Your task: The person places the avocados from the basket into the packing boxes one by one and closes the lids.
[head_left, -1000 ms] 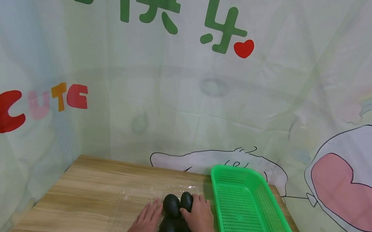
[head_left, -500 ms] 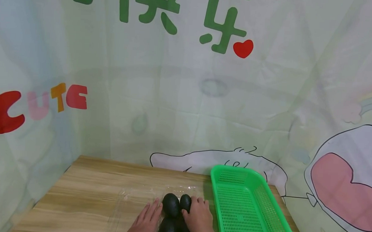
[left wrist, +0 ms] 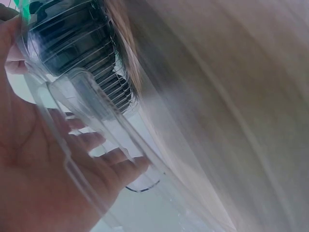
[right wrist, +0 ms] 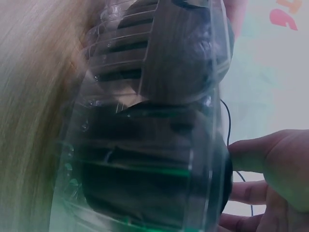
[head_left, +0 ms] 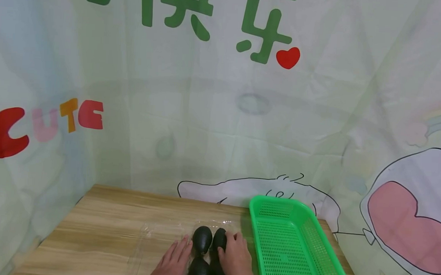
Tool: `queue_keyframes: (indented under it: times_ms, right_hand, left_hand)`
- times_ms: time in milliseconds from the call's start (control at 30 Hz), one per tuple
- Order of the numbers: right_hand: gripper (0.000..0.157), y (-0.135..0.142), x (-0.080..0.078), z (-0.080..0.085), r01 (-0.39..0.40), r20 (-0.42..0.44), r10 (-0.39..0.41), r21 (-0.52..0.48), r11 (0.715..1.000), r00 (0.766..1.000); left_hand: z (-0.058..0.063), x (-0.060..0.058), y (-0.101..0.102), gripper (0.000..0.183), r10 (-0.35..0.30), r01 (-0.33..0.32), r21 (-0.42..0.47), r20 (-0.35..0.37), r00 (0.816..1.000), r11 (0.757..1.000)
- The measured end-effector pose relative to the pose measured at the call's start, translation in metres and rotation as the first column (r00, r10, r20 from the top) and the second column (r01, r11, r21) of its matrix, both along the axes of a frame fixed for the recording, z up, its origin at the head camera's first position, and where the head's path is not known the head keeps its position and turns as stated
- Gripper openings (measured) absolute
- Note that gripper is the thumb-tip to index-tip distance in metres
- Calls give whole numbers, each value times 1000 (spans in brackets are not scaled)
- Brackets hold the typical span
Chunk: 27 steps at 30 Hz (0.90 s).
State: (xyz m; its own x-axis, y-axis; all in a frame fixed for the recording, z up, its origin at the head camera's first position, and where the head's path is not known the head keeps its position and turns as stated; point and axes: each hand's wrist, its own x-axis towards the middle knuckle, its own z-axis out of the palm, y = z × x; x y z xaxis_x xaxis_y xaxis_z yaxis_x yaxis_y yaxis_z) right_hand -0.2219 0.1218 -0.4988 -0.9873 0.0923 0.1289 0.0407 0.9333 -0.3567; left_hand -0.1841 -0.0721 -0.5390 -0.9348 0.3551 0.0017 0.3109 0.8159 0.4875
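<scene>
Several dark green avocados lie in a clear plastic clamshell box [head_left: 222, 224] in the head view, its clear lid [head_left: 142, 242] spread to the left. My right hand [head_left: 236, 255] holds the far right avocado [head_left: 220, 238], thumb on its near side; in the right wrist view the thumb touches the dark fruit above the box wall. Beside it sits the far left avocado [head_left: 202, 238], pear-shaped, with a nearer one [head_left: 199, 271] below. My left hand [head_left: 172, 261], fingers straight, rests along the box's left side, as the left wrist view shows through clear plastic [left wrist: 79, 89]. The right hand partly hides another avocado.
A green perforated plastic basket [head_left: 254, 233] stands right of the box on the wooden table [head_left: 102, 226]. A printed cloth backdrop [head_left: 213, 133] hangs behind the table and along its left side.
The two far avocados have turned slightly in the box and look more lengthwise. My right hand has shifted a little with its avocado; the left hand stays in place.
</scene>
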Motion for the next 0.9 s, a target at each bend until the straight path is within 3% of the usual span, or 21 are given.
queue_keyframes:
  times_ms: [200, 700, 900]
  right_hand:
    - [44, 1, -1, 0, 16, 41, -15, -11, 1000, 999]
    - [42, 7, 3, 2, -40, -33, 38, -51, 998, 999]
    - [43, 9, 4, 3, -65, -3, 65, -71, 995, 998]
  left_hand:
    - [0, 0, 0, 128, -2, 2, 1, -2, 1000, 1000]
    - [-2, -1, 1, 120, 1, -1, 7, -40, 999, 1000]
    - [2, 0, 0, 122, 5, -5, 0, -12, 1000, 1000]
